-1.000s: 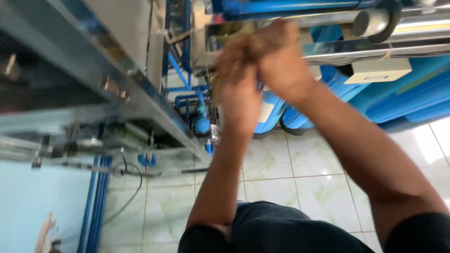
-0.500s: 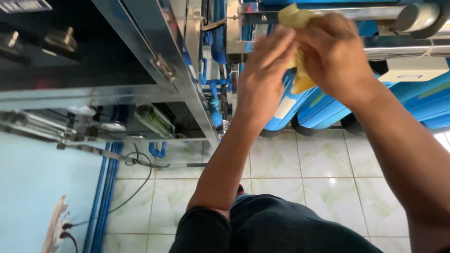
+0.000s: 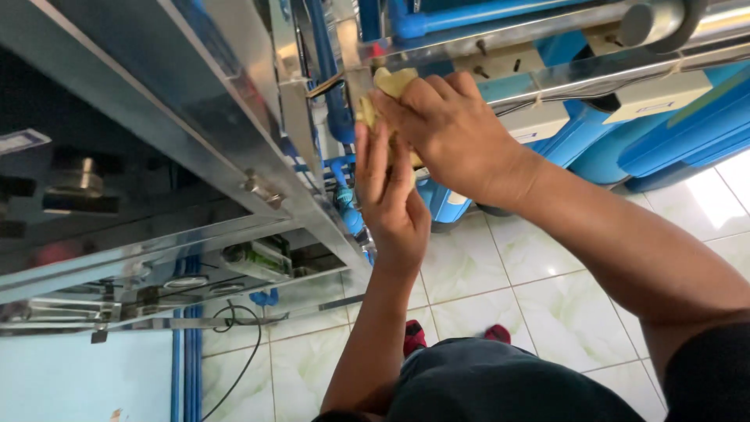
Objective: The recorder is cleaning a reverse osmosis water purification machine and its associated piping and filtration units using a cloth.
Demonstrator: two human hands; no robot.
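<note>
— What fills the left of the frame?

— A steel cabinet (image 3: 156, 101), its panel slanting down toward the tiled floor (image 3: 500, 297), with a black cable (image 3: 248, 344) hanging beneath it.

— And the hands?

— The left hand (image 3: 388, 195) is raised with fingers straight and loosely spread, palm pressed against a yellow cloth (image 3: 388, 84); it is not clenched. Whether its thumb pinches the cloth, the view does not show.

— Where exactly is the cloth?

— Bunched between both hands, up against the steel frame (image 3: 500, 35) beside a blue pipe (image 3: 337, 101). It lies above the left hand and just left of the right hand (image 3: 453, 133).

— The right hand's state?

— Curled over the cloth from the right, fingers closed on it. It sits higher and covers more of the cloth than the left.

— Farther right?

— Blue tanks (image 3: 687, 133) stand behind the frame.
</note>
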